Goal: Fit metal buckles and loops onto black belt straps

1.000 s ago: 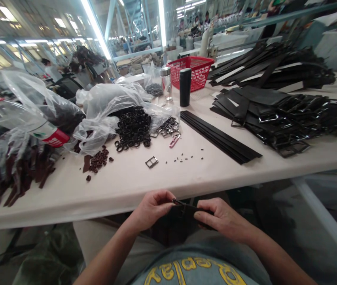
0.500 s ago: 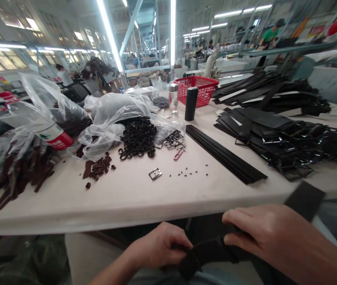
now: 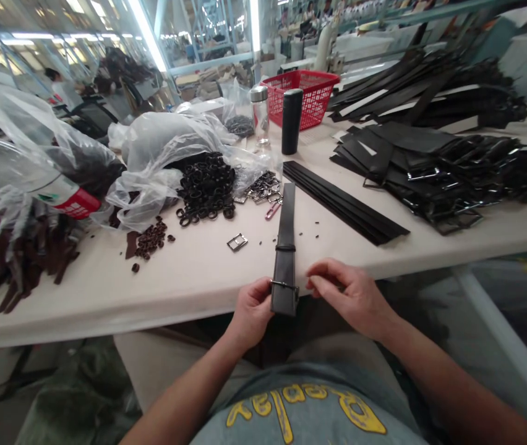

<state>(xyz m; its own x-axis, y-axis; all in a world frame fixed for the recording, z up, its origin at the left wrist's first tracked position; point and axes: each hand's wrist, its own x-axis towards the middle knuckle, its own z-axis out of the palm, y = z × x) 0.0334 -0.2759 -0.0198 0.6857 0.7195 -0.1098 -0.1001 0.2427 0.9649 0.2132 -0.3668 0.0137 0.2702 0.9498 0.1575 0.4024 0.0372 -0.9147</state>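
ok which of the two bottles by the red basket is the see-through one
The left one, the clear bottle with the silver cap. The black bottle beside it, nearer the red basket, is opaque.

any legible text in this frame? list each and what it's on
"Replay", yellow letters seen upside down on the person's grey shirt, the only text that can be read.
Red and white label on the clear plastic bag: print too blurred to read.
Black belt strap, held in the left hand: no marking visible.
Black bottle and red basket: no text visible.

A red basket [image 3: 307, 93] stands behind a black bottle [image 3: 292, 121].
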